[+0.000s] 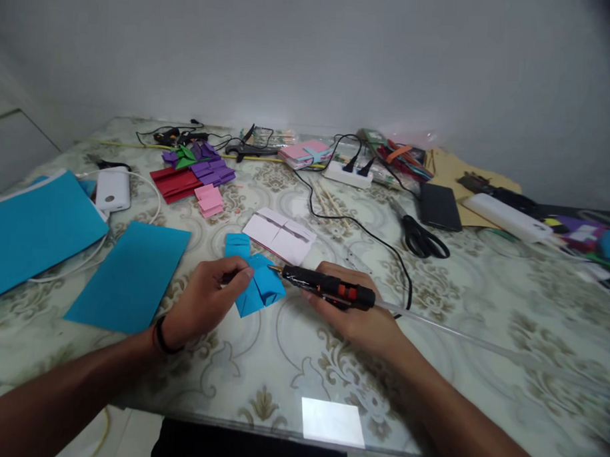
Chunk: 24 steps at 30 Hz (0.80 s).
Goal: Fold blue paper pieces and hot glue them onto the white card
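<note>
Table (290, 374): one, patterned.
Blue sheets: one flat sheet (133, 276), one bigger stack (39, 226) to your left, count unclear; they look unfolded, so likely left to do.
Right hand (352, 310): closed round the gun.
Left hand (207, 295): curled nearly shut at the blue piece's edge; can't tell if you're pinching paper.
Glue gun (323, 286): one in hand, tip at the blue piece; contact unclear.
Blue piece (252, 303): on the table between your hands; folds look done, gluing looks unfinished.
Coloured pieces: one red (174, 184), one pink (208, 202), purple (211, 172) uncountable; folding looks done.
Scissors (419, 236): one pair, unheld.
</note>
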Motion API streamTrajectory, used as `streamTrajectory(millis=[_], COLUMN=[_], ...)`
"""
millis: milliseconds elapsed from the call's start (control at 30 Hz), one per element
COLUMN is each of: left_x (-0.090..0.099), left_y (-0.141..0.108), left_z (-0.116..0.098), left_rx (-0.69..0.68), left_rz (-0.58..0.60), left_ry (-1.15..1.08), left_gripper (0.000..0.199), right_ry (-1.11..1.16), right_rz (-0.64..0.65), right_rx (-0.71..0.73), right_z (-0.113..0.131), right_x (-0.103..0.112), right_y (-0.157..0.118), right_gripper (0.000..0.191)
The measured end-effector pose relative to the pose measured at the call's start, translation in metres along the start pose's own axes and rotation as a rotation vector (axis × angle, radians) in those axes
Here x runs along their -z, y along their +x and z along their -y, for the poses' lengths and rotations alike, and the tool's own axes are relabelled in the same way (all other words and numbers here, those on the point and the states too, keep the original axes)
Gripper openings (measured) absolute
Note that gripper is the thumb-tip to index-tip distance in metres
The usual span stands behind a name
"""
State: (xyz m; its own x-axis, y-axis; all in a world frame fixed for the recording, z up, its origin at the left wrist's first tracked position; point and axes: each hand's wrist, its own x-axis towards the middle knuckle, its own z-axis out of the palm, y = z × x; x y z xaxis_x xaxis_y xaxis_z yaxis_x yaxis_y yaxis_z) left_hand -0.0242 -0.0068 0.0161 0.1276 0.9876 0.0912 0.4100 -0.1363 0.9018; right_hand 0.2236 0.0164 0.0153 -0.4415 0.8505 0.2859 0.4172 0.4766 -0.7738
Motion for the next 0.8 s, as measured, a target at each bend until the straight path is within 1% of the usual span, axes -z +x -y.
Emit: streamTrajectory(millis=[300, 500, 633, 700, 800], left_x=[0.0000, -0.0001, -0.0005, -0.0007, -0.0006], left_y=[0.0022, 0.0034, 0.0028, 0.0026, 0.0024], left_z=[0.0049, 0.0065, 0.0060, 0.0058, 0.0056], left_rx=[0.017, 0.016, 0.003, -0.006, -0.017], left_rz=[-0.012, -0.023, -0.011, -0.009, -0.018], left_ry=[0.019, 0.033, 0.045, 0.047, 0.051], left_gripper=[0.032, 0.030, 0.031, 0.031, 0.031], right_ry=[-0.032, 0.025, 0.098, 0.138, 0.163], right_rz=[0.023, 0.047, 0.063, 0.058, 0.044], right_rx=[-0.037, -0.052, -0.157, -0.220, -0.252], right_z=[0.0019, 0.0001, -0.0008, -0.0017, -0.0033], right_x=[0.0016, -0.0004, -0.0013, -0.0009, 0.0011], right_y=[0.0009, 0.0005, -0.0011, -0.0023, -0.0036], right_gripper=[0.026, 0.028, 0.032, 0.027, 0.018])
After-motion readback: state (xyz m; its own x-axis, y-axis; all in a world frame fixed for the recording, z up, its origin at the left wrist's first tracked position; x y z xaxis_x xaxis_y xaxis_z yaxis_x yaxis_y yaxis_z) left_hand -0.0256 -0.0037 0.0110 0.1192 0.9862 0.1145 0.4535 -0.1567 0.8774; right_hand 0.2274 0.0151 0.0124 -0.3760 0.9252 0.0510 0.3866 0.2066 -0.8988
